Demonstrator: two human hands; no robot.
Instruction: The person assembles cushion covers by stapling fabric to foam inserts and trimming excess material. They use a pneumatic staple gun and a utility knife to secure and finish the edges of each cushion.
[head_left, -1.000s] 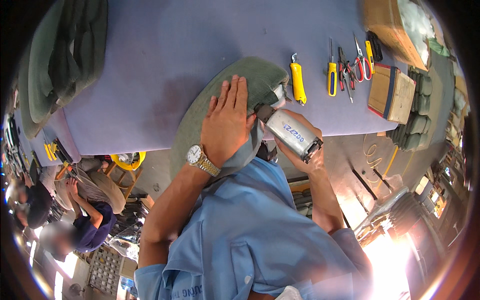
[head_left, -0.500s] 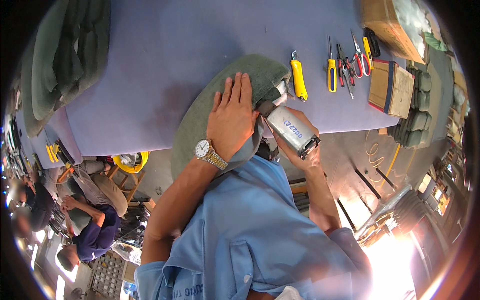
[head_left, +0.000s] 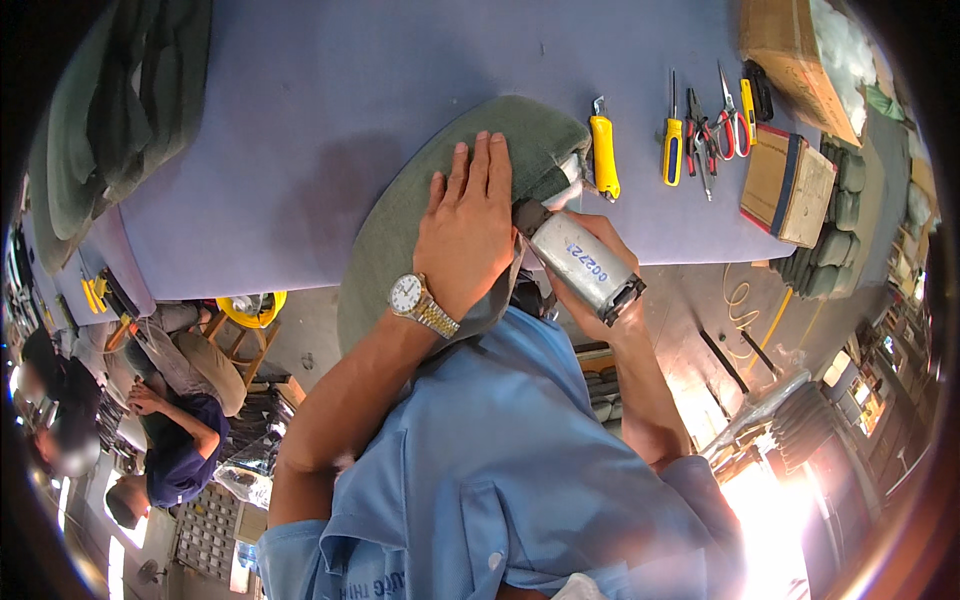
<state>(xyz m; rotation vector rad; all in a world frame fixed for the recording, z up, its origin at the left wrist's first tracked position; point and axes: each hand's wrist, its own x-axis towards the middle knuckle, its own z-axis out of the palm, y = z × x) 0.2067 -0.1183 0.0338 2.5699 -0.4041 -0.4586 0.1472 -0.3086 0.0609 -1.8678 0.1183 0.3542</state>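
Observation:
A curved cushion in grey-green fabric lies tilted over the near edge of the table, against my body. My left hand is spread flat on its top, fingers stretched out and pointing away from me. In my right hand is what looks like a silver staple gun, its black nose against the cushion's right edge beside my left thumb. The fingers wrapped round its handle are mostly hidden below it. White lining shows at the cushion's open right corner.
On the blue-grey table lie a yellow utility knife, a screwdriver, pliers and red-handled scissors. Cardboard boxes stand at the right. Dark green covers are piled at left. Another person sits at lower left.
The view has shifted slightly, so the table tools appear a little farther right. Both hands keep nearly the same place on the cushion and the staple gun.

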